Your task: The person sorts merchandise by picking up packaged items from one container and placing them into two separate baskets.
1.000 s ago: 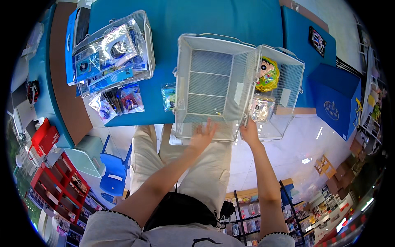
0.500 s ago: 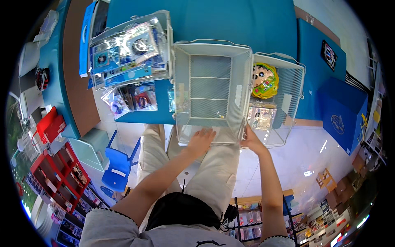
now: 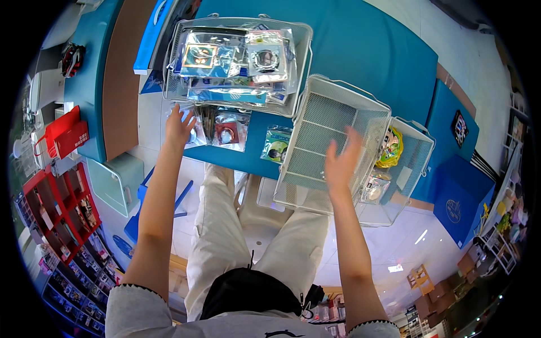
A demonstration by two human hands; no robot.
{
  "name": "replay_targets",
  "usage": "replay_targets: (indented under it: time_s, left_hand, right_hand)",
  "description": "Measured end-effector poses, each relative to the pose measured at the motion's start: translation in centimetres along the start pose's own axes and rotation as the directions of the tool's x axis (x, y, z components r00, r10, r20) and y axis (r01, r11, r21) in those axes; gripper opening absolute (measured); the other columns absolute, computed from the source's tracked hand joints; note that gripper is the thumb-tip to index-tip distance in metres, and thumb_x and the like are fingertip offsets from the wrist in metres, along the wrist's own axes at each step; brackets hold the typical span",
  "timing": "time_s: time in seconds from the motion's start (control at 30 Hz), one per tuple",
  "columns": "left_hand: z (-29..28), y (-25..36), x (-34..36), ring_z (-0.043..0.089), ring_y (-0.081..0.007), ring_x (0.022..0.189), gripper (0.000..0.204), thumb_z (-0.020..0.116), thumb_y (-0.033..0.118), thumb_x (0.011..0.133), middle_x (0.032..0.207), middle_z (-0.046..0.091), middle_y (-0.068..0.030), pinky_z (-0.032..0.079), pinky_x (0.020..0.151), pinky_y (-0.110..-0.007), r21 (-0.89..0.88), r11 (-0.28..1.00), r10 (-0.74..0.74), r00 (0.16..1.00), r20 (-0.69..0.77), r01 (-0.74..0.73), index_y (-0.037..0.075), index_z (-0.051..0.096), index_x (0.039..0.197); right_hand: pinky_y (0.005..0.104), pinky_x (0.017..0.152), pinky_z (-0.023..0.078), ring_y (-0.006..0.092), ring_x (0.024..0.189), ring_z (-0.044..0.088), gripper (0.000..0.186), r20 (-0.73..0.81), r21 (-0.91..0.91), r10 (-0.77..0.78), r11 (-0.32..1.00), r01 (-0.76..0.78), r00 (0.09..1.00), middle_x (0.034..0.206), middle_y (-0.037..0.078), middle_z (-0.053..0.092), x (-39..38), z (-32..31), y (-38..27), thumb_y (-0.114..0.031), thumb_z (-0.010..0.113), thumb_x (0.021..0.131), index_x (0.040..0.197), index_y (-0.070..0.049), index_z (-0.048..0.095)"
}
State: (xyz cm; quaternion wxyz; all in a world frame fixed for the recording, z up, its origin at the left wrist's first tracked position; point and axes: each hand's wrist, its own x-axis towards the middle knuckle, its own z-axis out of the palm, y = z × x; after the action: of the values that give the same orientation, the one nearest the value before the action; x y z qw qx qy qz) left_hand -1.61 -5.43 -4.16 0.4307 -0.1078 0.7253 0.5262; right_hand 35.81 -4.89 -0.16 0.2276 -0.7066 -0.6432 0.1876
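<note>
My left hand (image 3: 179,125) is open at the near left corner of a white mesh basket (image 3: 308,53), its fingertips close to the rim. Flat clear packets (image 3: 217,61) fill that basket. Below it, more packets (image 3: 230,129) lie at the table edge, partly behind the hand. A second mesh basket (image 3: 316,132), with nothing in it, sits askew at the table's front edge, above my lap. Over it hovers my right hand (image 3: 342,164), open, fingers spread and holding nothing. Between the two baskets lies a small green packet (image 3: 276,143).
On the right a third mesh basket (image 3: 420,155) holds a round yellow packet (image 3: 390,147) and a clear packet (image 3: 374,188). A blue box (image 3: 459,194) stands beyond it. At left are a red bag (image 3: 66,135) and a blue chair (image 3: 138,217). A teal cover (image 3: 372,48) spans the table.
Both hands have left the near end of the bare basket. My left hand moved to the filled basket; my right rose over the bare one, which now sits more slanted. The view shifted too.
</note>
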Motion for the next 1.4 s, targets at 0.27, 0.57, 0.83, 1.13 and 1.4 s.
replay_targets:
  time_s: [0.27, 0.57, 0.83, 1.13, 1.4]
  left_hand:
    - [2.0, -0.8, 7.9, 0.054, -0.0224, 0.086, 0.024, 0.046, 0.015, 0.085, 0.094, 0.054, -0.0109, 0.048, 0.072, -0.036, -0.051, 0.998, 0.045, 0.963, 0.266, -0.033, 0.0, 0.048, 0.103]
    - [6.1, 0.4, 6.0, 0.058, -0.0197, 0.076, 0.025, 0.049, 0.008, 0.082, 0.093, 0.055, -0.0082, 0.051, 0.056, -0.035, 0.089, 0.963, 0.219, 0.934, 0.282, -0.253, 0.009, 0.045, 0.107]
    - [5.4, -0.5, 5.5, 0.058, -0.0226, 0.078, 0.029, 0.044, -0.001, 0.08, 0.095, 0.054, -0.0112, 0.052, 0.06, -0.036, 0.076, 0.983, 0.146, 0.958, 0.246, -0.169, 0.006, 0.042, 0.108]
    - [4.5, -0.4, 4.6, 0.056, -0.0209, 0.08, 0.022, 0.05, 0.014, 0.081, 0.091, 0.055, -0.0093, 0.049, 0.063, -0.035, 0.026, 0.972, 0.212, 0.919, 0.331, -0.234, 0.005, 0.048, 0.101]
    - [4.6, -0.3, 6.4, 0.05, -0.025, 0.094, 0.032, 0.046, 0.021, 0.084, 0.107, 0.047, -0.0148, 0.045, 0.079, -0.041, -0.004, 0.976, 0.196, 0.871, 0.451, -0.217, 0.001, 0.043, 0.109]
  right_hand:
    - [0.0408, 0.06, 0.046, 0.0334, 0.067, 0.059, 0.036, 0.433, -0.158, 0.268, 0.963, -0.22, 0.861, 0.074, 0.017, 0.059, 4.1, 7.1, -6.6, -0.03, 0.054, 0.075, 0.093, 0.0, 0.045]
    - [0.0447, 0.059, 0.046, 0.0372, 0.066, 0.057, 0.035, 0.406, -0.165, 0.264, 0.963, -0.214, 0.875, 0.072, 0.022, 0.057, 3.8, 8.3, -6.0, -0.024, 0.048, 0.076, 0.097, 0.003, 0.039]
    - [0.0462, 0.059, 0.045, 0.0384, 0.066, 0.057, 0.033, 0.388, -0.162, 0.236, 0.969, -0.186, 0.891, 0.072, 0.023, 0.057, 4.0, 8.6, -4.9, -0.021, 0.045, 0.076, 0.098, 0.003, 0.038]
    - [0.0468, 0.059, 0.044, 0.0383, 0.067, 0.056, 0.028, 0.345, -0.083, 0.246, 0.969, -0.232, 0.906, 0.072, 0.023, 0.057, 2.7, 8.9, -5.7, -0.023, 0.042, 0.08, 0.094, 0.001, 0.038]
    - [0.0442, 0.064, 0.044, 0.0377, 0.071, 0.056, 0.042, 0.175, 0.045, 0.121, 0.99, -0.131, 0.977, 0.08, 0.021, 0.057, 0.9, 9.2, -4.2, -0.033, 0.044, 0.081, 0.103, 0.002, 0.038]
